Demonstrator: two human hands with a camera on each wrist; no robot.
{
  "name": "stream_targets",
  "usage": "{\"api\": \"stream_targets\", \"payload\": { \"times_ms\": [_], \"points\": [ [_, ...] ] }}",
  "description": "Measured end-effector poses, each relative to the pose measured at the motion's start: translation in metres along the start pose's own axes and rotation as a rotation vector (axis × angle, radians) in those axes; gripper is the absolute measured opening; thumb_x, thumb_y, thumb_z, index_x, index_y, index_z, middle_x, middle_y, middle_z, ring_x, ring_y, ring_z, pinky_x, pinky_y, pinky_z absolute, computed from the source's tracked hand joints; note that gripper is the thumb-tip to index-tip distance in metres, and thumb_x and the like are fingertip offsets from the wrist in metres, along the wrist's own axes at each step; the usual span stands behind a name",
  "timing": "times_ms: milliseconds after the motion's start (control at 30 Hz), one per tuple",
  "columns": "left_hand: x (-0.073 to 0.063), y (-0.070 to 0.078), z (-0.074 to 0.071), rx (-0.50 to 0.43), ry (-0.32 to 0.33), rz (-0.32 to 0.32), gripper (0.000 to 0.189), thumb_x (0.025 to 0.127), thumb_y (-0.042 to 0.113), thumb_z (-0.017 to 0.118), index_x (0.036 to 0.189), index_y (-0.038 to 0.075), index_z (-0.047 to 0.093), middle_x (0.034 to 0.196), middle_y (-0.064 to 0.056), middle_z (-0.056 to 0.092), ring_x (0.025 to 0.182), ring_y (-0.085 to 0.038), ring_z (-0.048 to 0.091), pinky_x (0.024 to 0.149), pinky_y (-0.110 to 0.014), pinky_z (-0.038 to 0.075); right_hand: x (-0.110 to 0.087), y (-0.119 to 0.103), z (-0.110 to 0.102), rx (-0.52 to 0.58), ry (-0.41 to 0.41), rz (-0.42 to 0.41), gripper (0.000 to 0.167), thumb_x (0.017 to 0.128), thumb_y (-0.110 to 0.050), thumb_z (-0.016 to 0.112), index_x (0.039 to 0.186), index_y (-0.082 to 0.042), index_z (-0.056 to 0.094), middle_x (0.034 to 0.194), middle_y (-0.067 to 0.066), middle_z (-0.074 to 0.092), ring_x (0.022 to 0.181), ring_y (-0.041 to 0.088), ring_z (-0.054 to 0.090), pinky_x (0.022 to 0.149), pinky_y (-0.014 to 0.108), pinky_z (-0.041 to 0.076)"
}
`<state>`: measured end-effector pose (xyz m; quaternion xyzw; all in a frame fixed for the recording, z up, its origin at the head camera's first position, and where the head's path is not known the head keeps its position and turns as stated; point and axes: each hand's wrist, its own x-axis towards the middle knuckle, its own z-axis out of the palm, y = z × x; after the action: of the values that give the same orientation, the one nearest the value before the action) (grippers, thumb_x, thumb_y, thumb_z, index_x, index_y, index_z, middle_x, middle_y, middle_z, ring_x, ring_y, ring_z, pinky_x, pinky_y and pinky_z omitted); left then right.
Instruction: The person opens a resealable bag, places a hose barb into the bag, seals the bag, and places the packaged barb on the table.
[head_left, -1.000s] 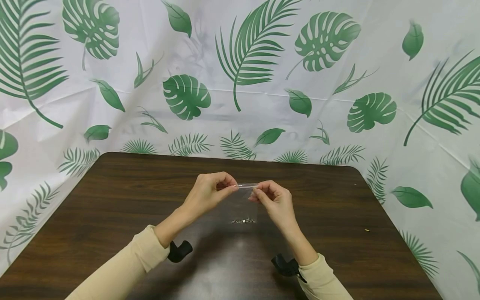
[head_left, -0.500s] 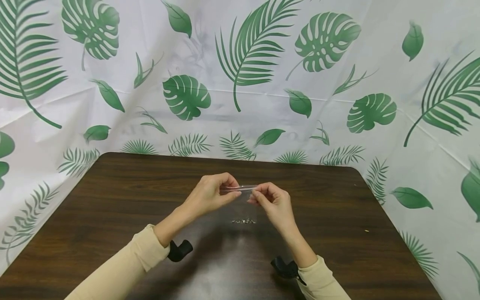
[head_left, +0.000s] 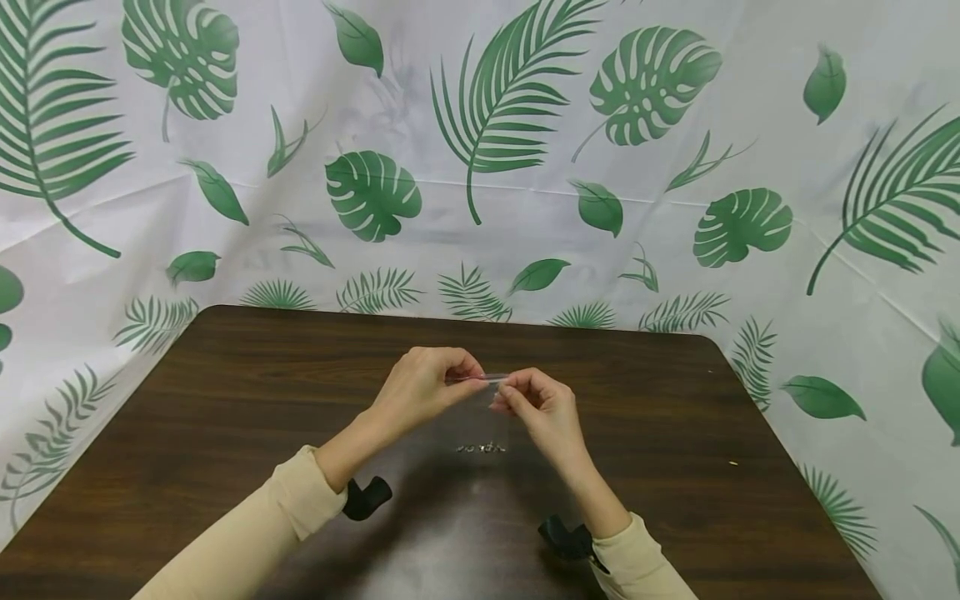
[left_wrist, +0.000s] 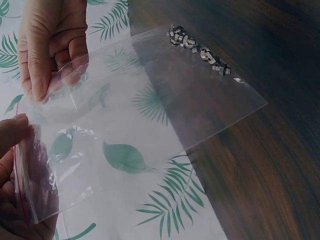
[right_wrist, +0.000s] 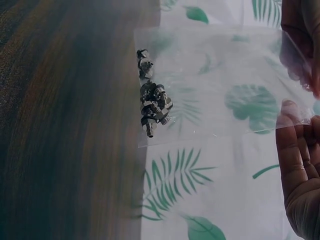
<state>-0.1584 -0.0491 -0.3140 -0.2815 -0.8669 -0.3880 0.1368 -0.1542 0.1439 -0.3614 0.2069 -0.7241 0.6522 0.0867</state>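
Note:
Both hands hold up a clear zip bag by its top, over the table. My left hand pinches the left end of the top edge between thumb and fingers. At the right end, my right hand pinches the plastic, its fingertips close to the left ones. A red line runs along the bag's opening in the left wrist view. Several small shiny metal fittings lie along the bag's bottom edge. In the head view the fittings hang below and between the hands, and the film is barely visible.
A dark wood-grain table spreads beneath the hands. Behind it hangs a white curtain printed with green leaves. Black camera mounts sit at the wrists. A tiny yellowish scrap lies on the table's right side.
The left thumb parted from the fingers, then closed on the edge again farther right. My right hand drifted slightly left and down, so the gap between the hands narrowed.

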Motion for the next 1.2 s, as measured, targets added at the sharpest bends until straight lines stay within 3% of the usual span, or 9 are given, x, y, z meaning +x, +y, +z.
{"api": "stream_targets", "payload": {
  "times_ms": [400, 633, 900, 1200],
  "points": [
    [-0.0002, -0.0022, 0.0007, -0.053, -0.034, -0.011, 0.007, 0.083, 0.013, 0.071, 0.080, 0.011, 0.066, 0.065, 0.006, 0.059, 0.053, -0.003, 0.045, 0.049, -0.019, 0.039, -0.0003, 0.0003, 0.0026, 0.045, -0.015, 0.003, 0.007, 0.086, 0.010, 0.059, 0.088, 0.016, 0.057, 0.078, 0.032, 0.060, 0.069, 0.008, 0.068, 0.065, 0.029, 0.056],
    [0.0005, 0.0011, -0.0006, -0.011, -0.087, -0.011, 0.008, 0.084, 0.018, 0.071, 0.087, 0.013, 0.066, 0.077, 0.005, 0.064, 0.064, -0.004, 0.053, 0.059, -0.020, 0.045, -0.0004, 0.0016, 0.0034, 0.038, -0.014, -0.007, 0.008, 0.086, 0.009, 0.059, 0.088, 0.017, 0.057, 0.077, 0.031, 0.061, 0.069, 0.007, 0.067, 0.064, 0.029, 0.056],
    [0.0038, 0.0031, 0.0031, 0.033, -0.055, 0.024, 0.006, 0.083, 0.020, 0.072, 0.082, 0.015, 0.069, 0.066, 0.008, 0.059, 0.052, -0.003, 0.041, 0.050, -0.018, 0.035, -0.0011, 0.0006, 0.0053, 0.032, -0.024, 0.003, 0.007, 0.086, 0.008, 0.059, 0.089, 0.015, 0.059, 0.082, 0.032, 0.062, 0.069, 0.006, 0.067, 0.065, 0.029, 0.056],
    [0.0046, 0.0038, 0.0057, 0.068, -0.042, 0.035, 0.006, 0.083, 0.021, 0.072, 0.081, 0.016, 0.069, 0.066, 0.008, 0.060, 0.053, -0.001, 0.042, 0.050, -0.018, 0.035, -0.0011, 0.0013, 0.0048, 0.012, -0.025, 0.010, 0.007, 0.086, 0.008, 0.060, 0.089, 0.015, 0.059, 0.081, 0.033, 0.062, 0.068, 0.005, 0.067, 0.064, 0.028, 0.056]
  ]
}}
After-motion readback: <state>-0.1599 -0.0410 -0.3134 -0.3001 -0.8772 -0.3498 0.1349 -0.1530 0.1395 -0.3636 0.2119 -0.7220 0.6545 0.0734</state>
